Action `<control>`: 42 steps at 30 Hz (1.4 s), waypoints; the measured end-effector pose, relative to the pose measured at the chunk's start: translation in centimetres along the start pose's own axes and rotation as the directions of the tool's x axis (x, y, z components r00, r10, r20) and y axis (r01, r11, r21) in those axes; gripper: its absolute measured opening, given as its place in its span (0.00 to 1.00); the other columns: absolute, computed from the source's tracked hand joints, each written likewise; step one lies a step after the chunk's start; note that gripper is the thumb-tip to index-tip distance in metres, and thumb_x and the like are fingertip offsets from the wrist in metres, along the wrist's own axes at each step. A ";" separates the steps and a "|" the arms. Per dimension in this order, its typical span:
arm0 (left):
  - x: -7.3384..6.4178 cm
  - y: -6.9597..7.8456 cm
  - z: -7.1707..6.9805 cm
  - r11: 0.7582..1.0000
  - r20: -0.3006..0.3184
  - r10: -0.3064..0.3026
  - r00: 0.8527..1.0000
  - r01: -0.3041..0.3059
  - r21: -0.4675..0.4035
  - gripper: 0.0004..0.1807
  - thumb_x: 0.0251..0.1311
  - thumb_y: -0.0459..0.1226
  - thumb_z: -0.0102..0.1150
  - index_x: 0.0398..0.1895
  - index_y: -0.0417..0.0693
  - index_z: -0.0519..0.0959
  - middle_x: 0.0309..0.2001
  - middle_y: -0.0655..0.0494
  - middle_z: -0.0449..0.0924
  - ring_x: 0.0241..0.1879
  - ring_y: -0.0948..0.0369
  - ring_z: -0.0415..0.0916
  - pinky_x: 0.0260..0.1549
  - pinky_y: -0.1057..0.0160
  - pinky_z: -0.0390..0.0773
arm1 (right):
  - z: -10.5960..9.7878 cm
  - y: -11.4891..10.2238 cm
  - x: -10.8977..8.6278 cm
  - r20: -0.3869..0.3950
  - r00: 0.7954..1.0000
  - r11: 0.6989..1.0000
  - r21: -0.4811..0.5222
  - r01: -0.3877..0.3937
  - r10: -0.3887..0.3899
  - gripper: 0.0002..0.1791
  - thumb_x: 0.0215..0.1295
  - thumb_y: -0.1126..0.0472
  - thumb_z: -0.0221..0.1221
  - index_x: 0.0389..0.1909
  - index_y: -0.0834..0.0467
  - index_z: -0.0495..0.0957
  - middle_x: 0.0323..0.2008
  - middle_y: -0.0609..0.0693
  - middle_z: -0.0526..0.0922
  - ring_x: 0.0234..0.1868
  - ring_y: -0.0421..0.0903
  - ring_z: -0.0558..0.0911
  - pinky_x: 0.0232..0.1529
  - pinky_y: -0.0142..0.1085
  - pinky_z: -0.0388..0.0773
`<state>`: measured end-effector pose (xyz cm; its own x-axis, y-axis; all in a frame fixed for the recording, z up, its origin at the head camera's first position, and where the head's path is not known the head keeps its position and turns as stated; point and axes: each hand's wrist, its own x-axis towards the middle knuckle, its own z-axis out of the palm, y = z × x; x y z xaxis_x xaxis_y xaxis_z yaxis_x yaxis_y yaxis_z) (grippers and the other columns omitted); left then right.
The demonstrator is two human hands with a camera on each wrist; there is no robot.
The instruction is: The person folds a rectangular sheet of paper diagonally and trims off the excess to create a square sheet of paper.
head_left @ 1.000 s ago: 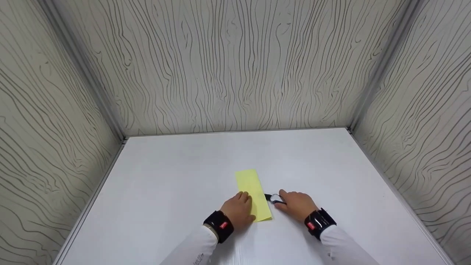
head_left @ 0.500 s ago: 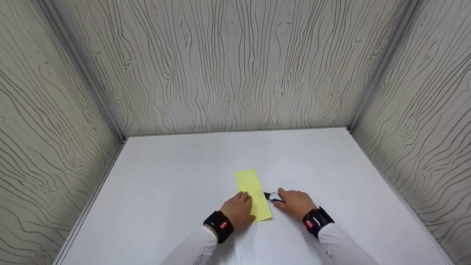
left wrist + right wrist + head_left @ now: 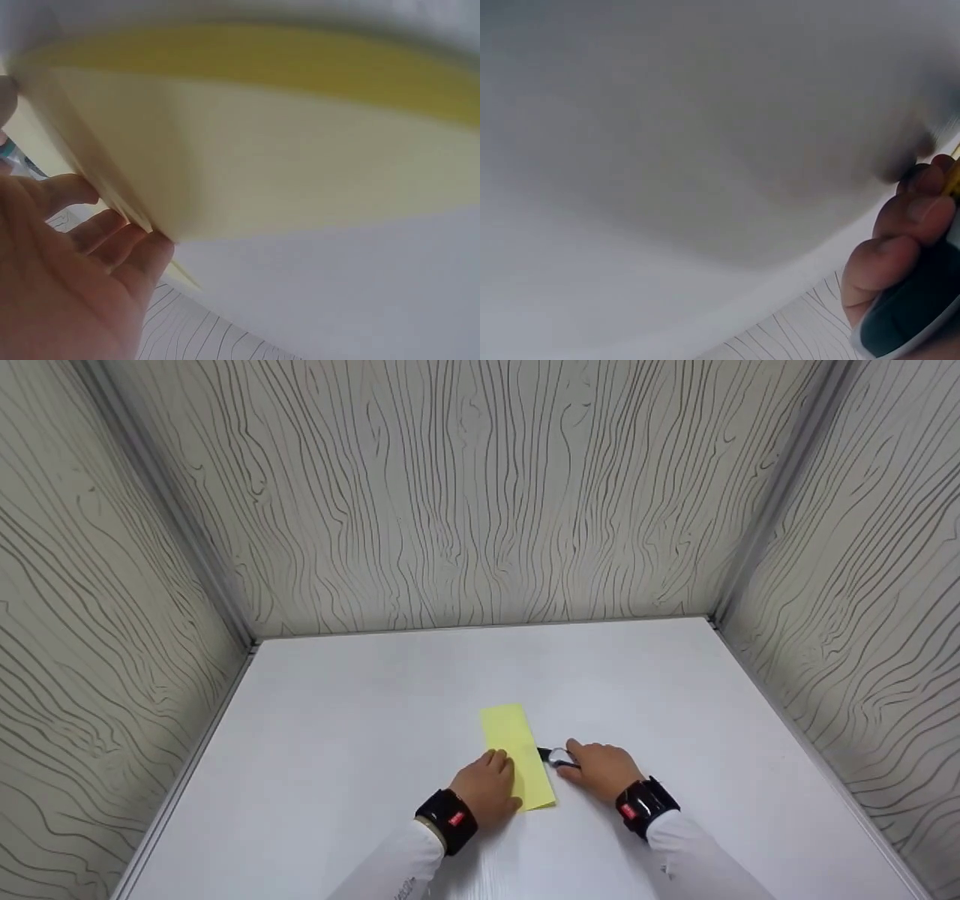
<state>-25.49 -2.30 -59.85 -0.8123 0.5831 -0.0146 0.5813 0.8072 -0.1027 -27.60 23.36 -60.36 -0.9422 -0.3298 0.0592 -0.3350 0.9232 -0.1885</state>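
Observation:
A yellow sheet of paper (image 3: 520, 750), folded into a long narrow strip, lies slanted on the white table. My left hand (image 3: 486, 789) rests on its left side and presses it down. In the left wrist view, the fingertips (image 3: 154, 259) touch the paper (image 3: 285, 150), whose layers stand slightly apart. My right hand (image 3: 602, 769) grips a small dark tool (image 3: 559, 757) with a shiny pale middle. Its black end meets the paper's right edge. In the right wrist view, fingers (image 3: 919, 217) curl round the tool's dark green, pale-rimmed body (image 3: 911, 307); its exact kind is unclear.
The white table (image 3: 360, 720) spreads on both sides of the paper and behind it. Wood-patterned panels (image 3: 465, 495) enclose the back and both sides. A black band (image 3: 448, 819) is strapped round each wrist.
My right hand and the tool have shifted slightly away from me along the paper's right edge. The left hand and the paper have stayed in place.

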 end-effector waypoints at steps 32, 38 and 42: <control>-0.7 0.3 -0.6 0.998 0.022 0.016 1.000 -0.014 -0.068 0.32 0.65 0.59 0.68 0.58 0.42 0.84 0.58 0.51 0.80 0.58 0.55 0.78 0.54 0.60 0.85 | 0.4 0.1 -1.5 0.003 1.000 1.000 -0.003 -0.014 0.014 0.19 0.73 0.42 0.67 0.47 0.53 0.80 0.24 0.46 0.79 0.25 0.44 0.76 0.31 0.45 0.79; -0.8 0.3 -1.0 0.984 0.032 0.012 0.999 -0.006 -0.176 0.25 0.64 0.59 0.69 0.41 0.46 0.86 0.50 0.51 0.80 0.48 0.55 0.76 0.47 0.57 0.85 | 0.0 -0.4 -3.1 -0.023 0.999 0.999 -0.001 0.046 -0.046 0.18 0.73 0.41 0.66 0.43 0.52 0.76 0.24 0.45 0.77 0.24 0.45 0.76 0.28 0.44 0.77; -0.7 0.5 -1.0 0.970 0.013 -0.016 1.000 0.019 -0.244 0.20 0.67 0.55 0.69 0.36 0.47 0.84 0.49 0.51 0.81 0.48 0.54 0.80 0.47 0.55 0.87 | -0.1 -0.9 -3.9 -0.025 0.998 0.998 0.004 0.059 -0.059 0.19 0.73 0.41 0.66 0.43 0.53 0.77 0.24 0.45 0.78 0.23 0.46 0.77 0.27 0.44 0.77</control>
<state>-24.53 -2.18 -58.90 -0.8220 0.5689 -0.0255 0.5603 0.8159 0.1429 -23.64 23.83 -60.37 -0.9206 -0.3790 0.0944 -0.3904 0.9011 -0.1888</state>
